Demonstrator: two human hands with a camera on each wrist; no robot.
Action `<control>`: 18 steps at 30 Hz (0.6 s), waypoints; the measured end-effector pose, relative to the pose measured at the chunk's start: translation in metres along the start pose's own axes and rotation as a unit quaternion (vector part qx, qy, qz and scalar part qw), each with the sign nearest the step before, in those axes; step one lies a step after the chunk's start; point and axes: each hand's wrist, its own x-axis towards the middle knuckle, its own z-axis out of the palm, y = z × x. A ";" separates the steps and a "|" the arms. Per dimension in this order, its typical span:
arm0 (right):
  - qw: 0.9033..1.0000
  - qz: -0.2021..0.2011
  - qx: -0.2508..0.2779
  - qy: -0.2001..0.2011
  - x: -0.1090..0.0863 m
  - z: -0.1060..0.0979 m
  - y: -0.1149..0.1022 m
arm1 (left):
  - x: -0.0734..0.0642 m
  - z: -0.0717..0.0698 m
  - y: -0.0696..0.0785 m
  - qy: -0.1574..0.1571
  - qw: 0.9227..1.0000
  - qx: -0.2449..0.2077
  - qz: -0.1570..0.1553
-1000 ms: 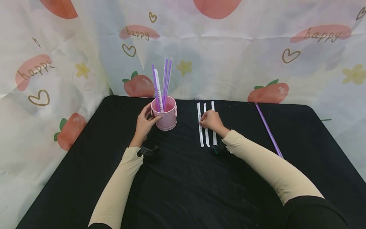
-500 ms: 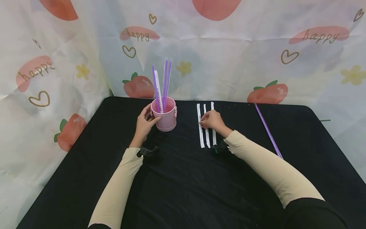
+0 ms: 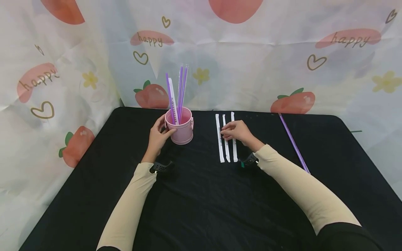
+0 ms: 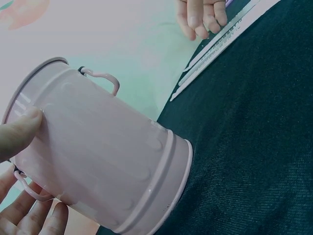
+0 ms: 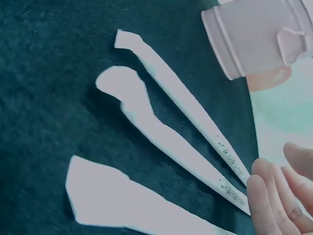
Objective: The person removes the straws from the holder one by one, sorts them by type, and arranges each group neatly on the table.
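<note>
My left hand (image 3: 156,139) holds a small pink bucket (image 3: 182,135) from its left side, thumb (image 4: 22,127) on the front wall near the rim. Several purple straws (image 3: 180,92) and a white paper-wrapped straw (image 3: 172,101) stand in the bucket, leaning slightly. To its right, three white paper-wrapped straws lie side by side: a left one (image 3: 221,150), a middle one (image 3: 227,153) and a right one (image 3: 235,153). Over them hovers my right hand (image 3: 238,131), thumb apart from the fingers, with nothing between them. In the right wrist view its fingers (image 5: 261,196) overlap the straws' far ends.
A black cloth covers the table (image 3: 201,202). Farther right lies a long purple straw (image 3: 293,143), slanting toward the right forearm. A printed curtain (image 3: 245,76) hangs right behind the table's back edge and along the left side.
My right hand has loosened its fingers off the left wrapped straw and drawn slightly right. That straw stays on the table. My left hand and the bucket have stayed in place.
</note>
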 end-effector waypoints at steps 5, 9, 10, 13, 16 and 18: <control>1.000 -0.015 0.008 -0.005 0.000 -0.007 0.000 | 0.000 0.000 -0.001 0.000 1.000 -0.009 0.004; 0.999 -0.040 0.022 -0.020 0.001 -0.011 -0.001 | 0.000 0.000 -0.002 0.002 1.000 -0.016 0.006; 0.998 -0.048 0.023 -0.024 0.001 -0.012 -0.002 | 0.000 0.000 -0.002 0.002 1.000 -0.016 0.005; 0.997 -0.072 0.024 -0.034 0.002 -0.015 -0.003 | 0.000 0.000 -0.002 0.003 1.000 -0.015 0.004; 0.995 -0.088 0.017 -0.042 0.003 -0.017 -0.005 | 0.000 0.000 -0.002 0.004 1.000 -0.010 0.001; 0.994 -0.098 0.013 -0.045 0.003 -0.018 -0.008 | 0.000 0.000 -0.002 0.004 1.000 -0.008 -0.001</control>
